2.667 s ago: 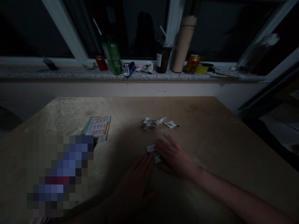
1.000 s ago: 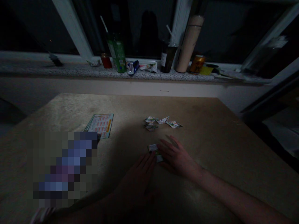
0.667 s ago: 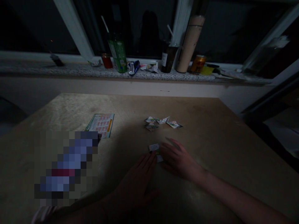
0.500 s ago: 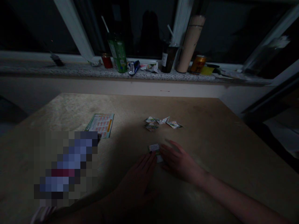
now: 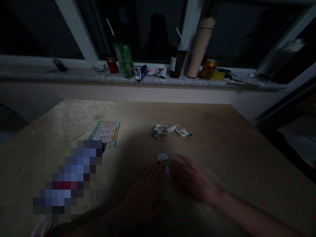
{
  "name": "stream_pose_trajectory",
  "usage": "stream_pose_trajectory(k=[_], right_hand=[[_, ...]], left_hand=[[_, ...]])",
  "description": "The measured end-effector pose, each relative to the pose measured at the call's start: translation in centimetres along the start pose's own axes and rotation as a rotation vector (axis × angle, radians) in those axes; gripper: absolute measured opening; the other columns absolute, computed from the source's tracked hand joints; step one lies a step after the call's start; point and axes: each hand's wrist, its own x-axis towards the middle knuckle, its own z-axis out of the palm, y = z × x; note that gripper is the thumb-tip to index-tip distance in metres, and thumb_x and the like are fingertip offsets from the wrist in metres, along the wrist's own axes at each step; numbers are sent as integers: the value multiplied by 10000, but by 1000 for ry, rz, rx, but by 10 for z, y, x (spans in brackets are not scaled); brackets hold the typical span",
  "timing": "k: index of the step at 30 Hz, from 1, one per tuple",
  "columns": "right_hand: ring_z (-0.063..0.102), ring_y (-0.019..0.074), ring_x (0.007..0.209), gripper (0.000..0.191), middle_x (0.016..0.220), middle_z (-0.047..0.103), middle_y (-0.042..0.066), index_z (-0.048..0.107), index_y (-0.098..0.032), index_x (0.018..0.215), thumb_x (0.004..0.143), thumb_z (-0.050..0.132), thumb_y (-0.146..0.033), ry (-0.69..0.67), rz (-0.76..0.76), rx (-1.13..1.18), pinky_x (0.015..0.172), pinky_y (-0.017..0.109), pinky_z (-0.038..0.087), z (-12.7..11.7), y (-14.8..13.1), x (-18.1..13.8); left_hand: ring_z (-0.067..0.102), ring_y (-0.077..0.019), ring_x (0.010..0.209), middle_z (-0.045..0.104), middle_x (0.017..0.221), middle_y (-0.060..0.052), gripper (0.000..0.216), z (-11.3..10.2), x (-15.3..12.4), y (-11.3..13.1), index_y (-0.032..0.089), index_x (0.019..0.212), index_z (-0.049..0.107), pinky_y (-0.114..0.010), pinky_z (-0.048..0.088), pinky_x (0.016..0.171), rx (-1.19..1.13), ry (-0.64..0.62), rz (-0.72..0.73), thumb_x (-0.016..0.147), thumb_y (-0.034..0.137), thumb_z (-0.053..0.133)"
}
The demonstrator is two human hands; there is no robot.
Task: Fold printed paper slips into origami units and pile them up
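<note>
On the tan table a small piece of printed paper lies just beyond my fingertips. My left hand rests flat with fingers stretched out, its tips at the paper's near edge. Beside it my right hand also lies flat, fingers spread, touching the paper's right side. Further back, several small folded paper pieces sit in a loose cluster. The room is dim and my own shadow covers the hands.
A printed leaflet lies at the left, above a blurred-out patch. The stone windowsill behind holds a green bottle, a red can, a dark bottle, a tall beige tube, a gold can and wrappers.
Both hands have slid a little toward me, uncovering more of the small paper. The view has barely shifted.
</note>
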Motion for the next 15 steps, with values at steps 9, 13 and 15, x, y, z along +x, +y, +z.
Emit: stream_pose_trajectory(k=[9,13,15], right_hand=[[541,157,1074,214,1039,665,-5,598,-224,1046,903,439,-218,32,80,207,1098,442,251,-6,0,1],[552,155,1061,201,1002,679,0,609,-229,1016,896,450,-201,58,70,211,1091,432,270,-6,2,2],[545,148,1074,193,999,680,0,609,-228,1020,887,470,-208,69,59,200,1094,409,272,-5,3,2]], left_hand=[[145,-264,1350,149,1486,-114,768,0,-1,-3,123,1421,148,-418,161,1104,24,36,26,831,506,460],[194,-252,1341,215,1471,-109,676,-2,2,-3,134,1407,203,-438,125,1106,91,46,27,866,478,417],[228,-253,1329,263,1455,-107,628,-2,5,-3,140,1393,242,-453,116,1104,111,67,20,877,462,402]])
